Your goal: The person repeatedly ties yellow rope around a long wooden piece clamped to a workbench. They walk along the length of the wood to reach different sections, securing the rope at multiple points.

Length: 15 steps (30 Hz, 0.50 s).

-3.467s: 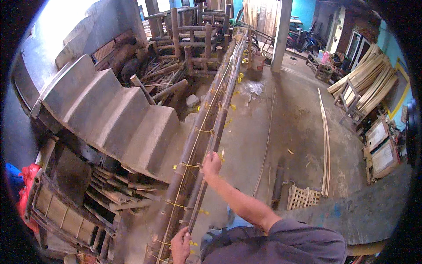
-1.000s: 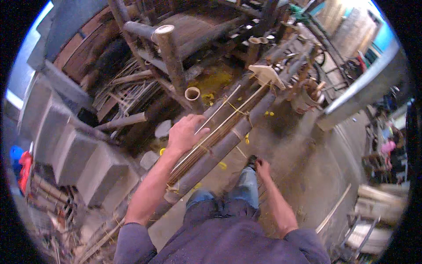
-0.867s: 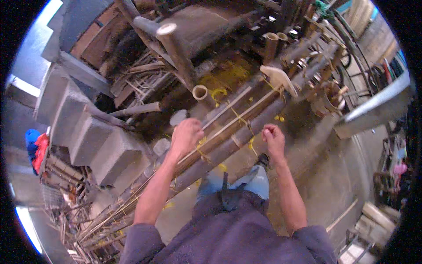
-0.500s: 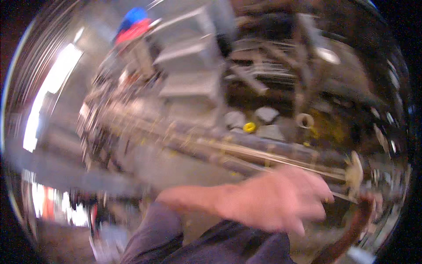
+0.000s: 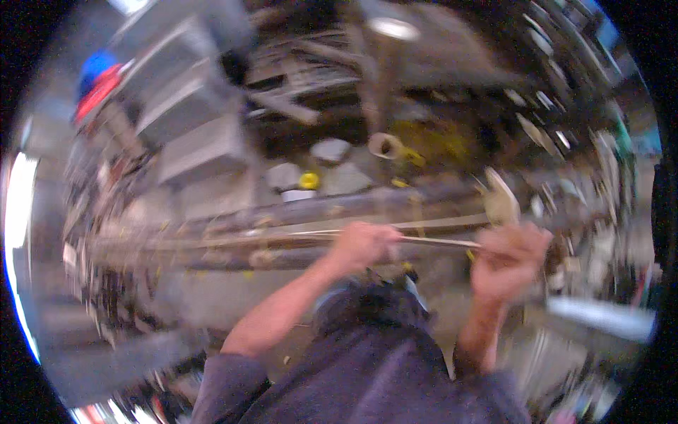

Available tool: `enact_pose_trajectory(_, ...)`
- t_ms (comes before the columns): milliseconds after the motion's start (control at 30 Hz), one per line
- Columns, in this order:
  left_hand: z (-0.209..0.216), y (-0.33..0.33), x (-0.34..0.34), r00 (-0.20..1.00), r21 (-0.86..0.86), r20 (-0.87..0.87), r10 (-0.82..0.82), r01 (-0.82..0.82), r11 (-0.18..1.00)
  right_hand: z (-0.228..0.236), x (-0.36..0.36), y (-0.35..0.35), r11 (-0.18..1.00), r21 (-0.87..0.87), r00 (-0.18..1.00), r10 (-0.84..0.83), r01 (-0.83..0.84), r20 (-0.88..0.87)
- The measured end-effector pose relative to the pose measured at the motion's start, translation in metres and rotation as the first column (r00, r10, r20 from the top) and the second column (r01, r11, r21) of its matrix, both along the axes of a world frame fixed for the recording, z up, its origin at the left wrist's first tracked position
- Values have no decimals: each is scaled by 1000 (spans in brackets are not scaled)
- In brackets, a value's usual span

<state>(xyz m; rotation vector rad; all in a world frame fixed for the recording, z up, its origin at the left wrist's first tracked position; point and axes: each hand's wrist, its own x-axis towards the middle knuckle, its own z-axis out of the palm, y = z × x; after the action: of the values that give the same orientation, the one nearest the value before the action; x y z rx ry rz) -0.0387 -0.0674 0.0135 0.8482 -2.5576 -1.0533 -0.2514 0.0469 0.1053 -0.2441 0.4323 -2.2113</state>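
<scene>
A thin pale strip (image 5: 441, 242), like split cane or bamboo, runs between my two hands above a long bundle of dark poles (image 5: 304, 210). My left hand (image 5: 364, 245) is closed around it near the middle of the view. My right hand (image 5: 512, 258) is closed too, with the strip's right part entering the fist. Just beyond the right hand, a flat pale wooden piece (image 5: 502, 199) stands up at the bundle's right part. Yellow ties (image 5: 417, 212) circle the poles at intervals. Motion blur hides finger detail.
Grey blocks stacked like steps (image 5: 191, 113) rise at the left. Beyond the poles lie a yellow roll (image 5: 308, 181), grey-white flat pieces (image 5: 347, 178) and a pale ring (image 5: 385, 145). A blue and red object (image 5: 99, 85) is at the far left. Clutter lines the right side.
My left hand went from spread fingers at the lower right to a closed grip on the strip. The right hand rose into view beside it. The view swung right.
</scene>
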Motion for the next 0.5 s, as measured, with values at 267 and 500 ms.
enact_pose_trajectory(267,19,-24,-26,974,124,196,114,-140,982,-64,21,-57,741,543,885,-149,395,-441)
enact_pose_trajectory(500,-8,-21,-16,968,64,250,24,-41,997,-128,-41,-30,995,-76,998,57,-58,-19)
